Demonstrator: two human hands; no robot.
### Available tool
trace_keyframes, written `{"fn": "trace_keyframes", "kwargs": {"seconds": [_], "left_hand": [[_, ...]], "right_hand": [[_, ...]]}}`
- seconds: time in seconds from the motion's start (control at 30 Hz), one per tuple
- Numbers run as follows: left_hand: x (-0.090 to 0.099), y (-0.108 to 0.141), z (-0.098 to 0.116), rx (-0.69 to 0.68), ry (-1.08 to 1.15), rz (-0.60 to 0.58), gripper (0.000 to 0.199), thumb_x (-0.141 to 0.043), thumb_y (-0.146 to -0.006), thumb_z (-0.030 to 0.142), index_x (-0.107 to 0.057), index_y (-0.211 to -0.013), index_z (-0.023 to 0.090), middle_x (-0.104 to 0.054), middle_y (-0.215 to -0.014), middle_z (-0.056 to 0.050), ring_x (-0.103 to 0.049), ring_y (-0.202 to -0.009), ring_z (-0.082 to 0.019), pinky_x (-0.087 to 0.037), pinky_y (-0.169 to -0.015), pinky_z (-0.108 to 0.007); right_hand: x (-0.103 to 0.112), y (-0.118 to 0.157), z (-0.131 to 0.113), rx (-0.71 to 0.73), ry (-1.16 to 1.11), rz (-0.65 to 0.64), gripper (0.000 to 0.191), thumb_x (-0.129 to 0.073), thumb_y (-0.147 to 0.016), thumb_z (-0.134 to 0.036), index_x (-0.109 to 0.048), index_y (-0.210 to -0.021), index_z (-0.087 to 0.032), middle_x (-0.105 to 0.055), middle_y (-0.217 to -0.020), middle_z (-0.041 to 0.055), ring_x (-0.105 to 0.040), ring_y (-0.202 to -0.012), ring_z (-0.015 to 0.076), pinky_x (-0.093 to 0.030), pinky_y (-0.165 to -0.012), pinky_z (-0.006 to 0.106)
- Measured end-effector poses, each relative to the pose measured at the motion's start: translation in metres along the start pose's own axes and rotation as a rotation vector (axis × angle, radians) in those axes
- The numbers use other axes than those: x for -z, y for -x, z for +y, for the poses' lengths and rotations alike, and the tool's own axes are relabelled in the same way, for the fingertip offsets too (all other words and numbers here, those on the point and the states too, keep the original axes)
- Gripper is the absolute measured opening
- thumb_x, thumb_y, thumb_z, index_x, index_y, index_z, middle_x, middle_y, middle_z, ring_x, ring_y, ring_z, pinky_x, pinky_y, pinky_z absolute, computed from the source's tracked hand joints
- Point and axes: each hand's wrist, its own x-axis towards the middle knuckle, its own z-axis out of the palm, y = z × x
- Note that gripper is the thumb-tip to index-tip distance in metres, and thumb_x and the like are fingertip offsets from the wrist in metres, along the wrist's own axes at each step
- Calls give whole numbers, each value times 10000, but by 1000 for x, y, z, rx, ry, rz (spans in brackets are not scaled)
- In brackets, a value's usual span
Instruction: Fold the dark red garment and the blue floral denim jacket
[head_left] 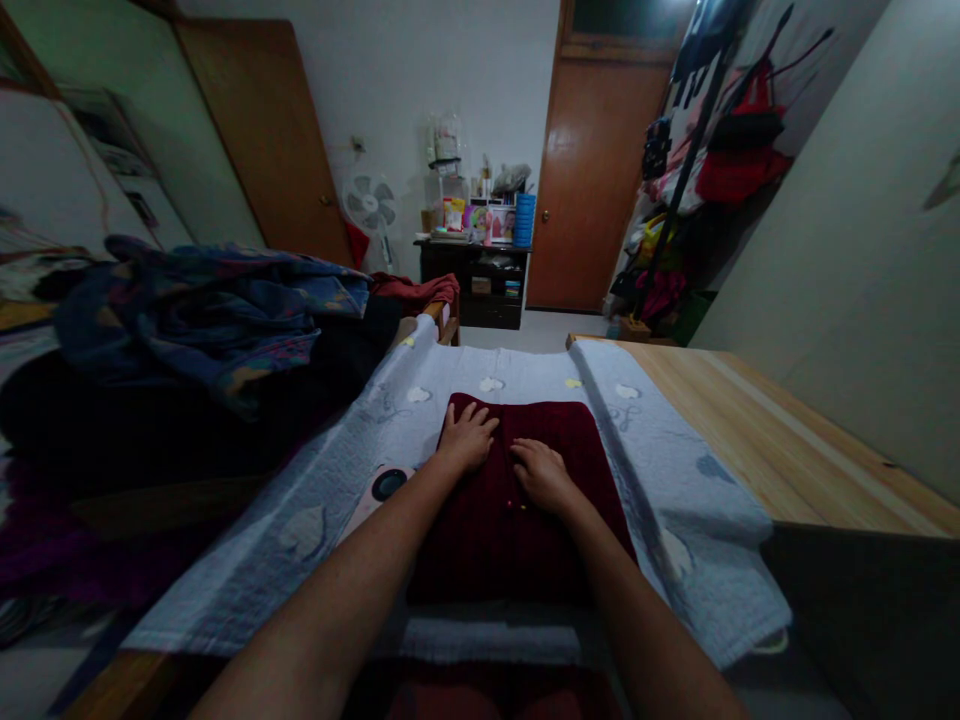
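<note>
So the dark red folded cloth (pixel 525 560) is lying pretty flat on the pale blue quilt (pixel 300 580), around the middle from side to side and nearer the quilt's near edge than the far one. Left hand (pixel 469 440) is palm down by the cloth's far left corner, fingers fanned wide, pressing on it and not gripping anything. Right hand (pixel 541 474) is right of the middle, about half open with the fingers loosely bent, just resting on top. There are a couple of tiny beads or buttons (pixel 510 505) by that hand, too small to say which. A pale gadget with a round dark disc (pixel 389 484) sits beside the left forearm, toward the quilt's left edge. Imo the cloth's gonna be soft and floppy, fairly light, maybe a bit thick where it's layered, nothing fragile except possibly those little bits. It'd probably sag if grabbed at one spot, so I'd take it by two corners of the same edge, all layers pinched together
</note>
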Motion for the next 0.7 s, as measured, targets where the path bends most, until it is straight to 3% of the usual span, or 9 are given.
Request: {"fn": "trace_keyframes", "kwargs": {"seconds": [0.13,0.23,0.37,0.7], "left_hand": [[7,1,10,-43,76,105,460,-366,-925,195,-533,-1349,252,-449,-1498,-70,-279,-1439,-261,-127,-1178,-559],[7,2,15,-138,176,21,459,-321,-955,219,-493,-1381,231,-457,-1495,-47,-299,-1434,-204,-244,-1166,-447],[-1,3,17,-166,150,-60,461,-321,-980,313,-457,-1411,220,-431,-1513,-63,-343,-1415,-220,-232,-1168,-461],[-11,11,19,-146,84,-3,483,-325,-979,326,-409,-1449,250,-398,-1534,-45,-325,-1426,-215,-188,-1187,-460]], "right_hand": [[-7,-1,2,27,30,-29,457,-431,-916,-201,-539,-1358,-164,-444,-1491,109,-335,-1415,241,-260,-1148,448],[-7,-3,9,76,-27,-33,465,-422,-914,-175,-525,-1368,-168,-457,-1481,110,-351,-1408,211,-274,-1149,422],[-2,-6,22,83,-35,-30,461,-399,-931,-177,-508,-1378,-160,-447,-1488,112,-360,-1403,198,-270,-1153,408],[11,-23,45,-54,241,50,501,-393,-977,-427,-456,-1433,-230,-355,-1550,67,-207,-1462,275,-123,-1169,515]]}}
